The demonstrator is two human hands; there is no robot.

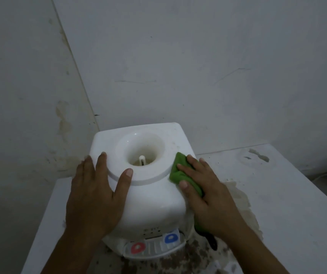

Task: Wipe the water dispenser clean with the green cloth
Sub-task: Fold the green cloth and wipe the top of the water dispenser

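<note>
A white tabletop water dispenser (154, 198) stands in a room corner, seen from above, its round bottle well open at the top. A red tap and a blue tap show at its front. My left hand (93, 192) lies flat on the dispenser's top left, fingers straight, thumb on the raised ring. My right hand (208, 192) presses a folded green cloth (180, 171) against the top right edge of the dispenser, fingers spread over the cloth. Part of the cloth hangs hidden under my palm.
The dispenser stands on a white counter (289, 204) with brown stains near the front. A crumpled pale sheet (243, 204) lies under and to the right of the dispenser. Stained white walls (198, 66) close in behind and on the left.
</note>
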